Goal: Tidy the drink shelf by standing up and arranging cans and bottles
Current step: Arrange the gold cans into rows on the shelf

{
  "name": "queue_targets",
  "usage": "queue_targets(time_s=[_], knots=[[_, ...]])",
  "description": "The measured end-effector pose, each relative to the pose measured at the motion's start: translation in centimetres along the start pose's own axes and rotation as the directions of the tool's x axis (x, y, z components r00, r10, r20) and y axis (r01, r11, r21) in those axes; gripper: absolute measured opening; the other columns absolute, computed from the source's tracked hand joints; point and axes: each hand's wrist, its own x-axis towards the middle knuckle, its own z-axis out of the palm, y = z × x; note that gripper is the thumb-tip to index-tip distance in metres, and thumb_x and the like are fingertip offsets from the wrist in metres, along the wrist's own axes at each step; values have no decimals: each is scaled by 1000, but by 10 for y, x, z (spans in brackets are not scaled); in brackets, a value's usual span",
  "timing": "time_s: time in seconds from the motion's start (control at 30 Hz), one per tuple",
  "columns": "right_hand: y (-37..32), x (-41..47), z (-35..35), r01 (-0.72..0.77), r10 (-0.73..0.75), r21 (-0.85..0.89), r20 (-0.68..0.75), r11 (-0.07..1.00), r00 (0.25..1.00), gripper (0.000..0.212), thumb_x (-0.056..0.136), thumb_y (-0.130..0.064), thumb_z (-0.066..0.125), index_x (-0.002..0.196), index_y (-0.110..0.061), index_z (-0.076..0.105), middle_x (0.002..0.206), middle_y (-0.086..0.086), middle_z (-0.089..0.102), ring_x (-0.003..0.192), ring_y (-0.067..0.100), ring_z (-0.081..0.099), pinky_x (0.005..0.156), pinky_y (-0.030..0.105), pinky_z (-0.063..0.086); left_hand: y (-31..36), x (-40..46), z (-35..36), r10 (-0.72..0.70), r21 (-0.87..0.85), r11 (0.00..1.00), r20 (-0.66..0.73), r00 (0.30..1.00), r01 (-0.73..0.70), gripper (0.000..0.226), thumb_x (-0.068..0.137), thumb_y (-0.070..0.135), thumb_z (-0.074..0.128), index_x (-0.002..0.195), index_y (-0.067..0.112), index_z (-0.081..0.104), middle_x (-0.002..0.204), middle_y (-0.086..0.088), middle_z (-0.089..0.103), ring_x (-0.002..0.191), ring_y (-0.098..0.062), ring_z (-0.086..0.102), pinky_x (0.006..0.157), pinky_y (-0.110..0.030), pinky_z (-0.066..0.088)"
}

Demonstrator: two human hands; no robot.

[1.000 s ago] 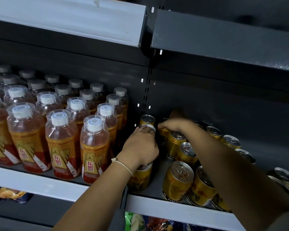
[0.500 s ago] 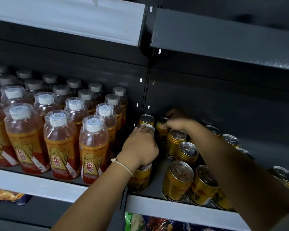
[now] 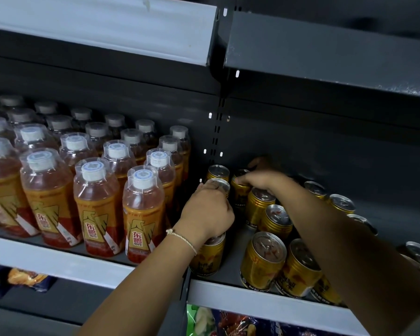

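Note:
Gold drink cans stand on the dark right shelf (image 3: 230, 270). My left hand (image 3: 207, 210) is wrapped around a gold can (image 3: 219, 185) in the leftmost column, only its silver top showing above my knuckles. My right hand (image 3: 260, 180) reaches deep and grips the top of another gold can (image 3: 239, 190) in the second column. A back can (image 3: 218, 172) stands upright behind my left hand. A front can (image 3: 207, 257) stands under my left wrist. Two cans (image 3: 262, 260) at the front lean leftward.
Several rows of orange drink bottles (image 3: 143, 209) with white caps fill the left shelf. More gold cans (image 3: 342, 203) trail to the right behind my right arm. An upper shelf (image 3: 325, 49) overhangs. Snack packets (image 3: 228, 321) lie on the shelf below.
My right hand has shifted slightly left and lower onto a can in the back of the second column. My left hand has stayed on its can.

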Motion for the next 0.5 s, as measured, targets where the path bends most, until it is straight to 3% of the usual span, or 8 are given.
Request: queue_targets(time_s=[0.1,0.2,0.4,0.5], knots=[[-2,-3,1,-7,7,-17,-25,1000,1000,47,74,-41,86,101,-24,53,87,-4,51,74,10,50,56,25,41,0,0,-1,5,14,1000,14,1000,-6,48,97,25,40,138,2,48,151,-11,39,144,-19,26,121,-31,12],[-4,-5,1,12,-15,-56,-68,998,998,48,72,-42,88,105,-20,62,85,-6,52,72,9,49,56,25,41,-1,1,-1,8,15,1000,35,999,-8,50,97,26,40,142,4,43,154,-11,35,146,-20,22,122,-33,11],[-3,-7,0,17,-28,-135,-79,991,996,65,71,-52,86,120,-17,64,118,4,64,89,15,53,73,29,43,-1,3,1,22,34,999,44,999,-24,53,97,25,38,146,5,38,156,-12,32,148,-21,20,122,-34,10],[-2,-10,-8,7,-8,-67,-16,998,1000,80,75,-54,82,138,-16,52,137,7,56,118,25,56,89,36,49,-1,3,1,27,32,999,43,999,-28,54,97,25,38,147,6,37,157,-11,31,148,-21,18,122,-33,9]])
